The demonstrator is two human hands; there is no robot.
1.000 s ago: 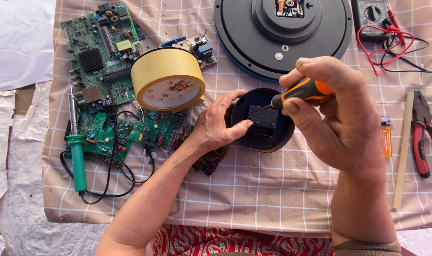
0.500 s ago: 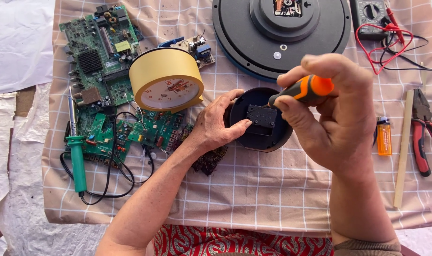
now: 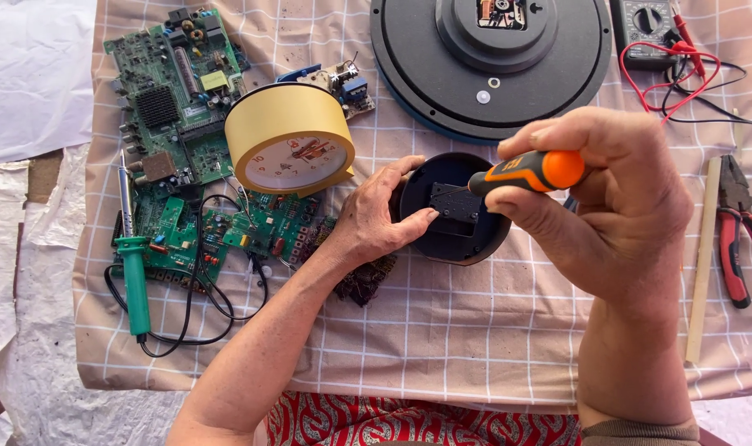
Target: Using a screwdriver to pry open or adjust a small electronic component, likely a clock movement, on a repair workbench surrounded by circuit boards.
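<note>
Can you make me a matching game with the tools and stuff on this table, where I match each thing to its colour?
Things:
1. screwdriver handle
2. soldering iron handle
3. pliers handles
4. small clock case

Colours:
A. green
B. yellow
C. orange and black
D. red and black

Right pairs: 1-C, 2-A, 3-D, 4-B

You've got a beige white-checked cloth (image 3: pixel 475 347) for a work surface, over crinkled white plastic sheeting (image 3: pixel 29 74); even daylight.
</note>
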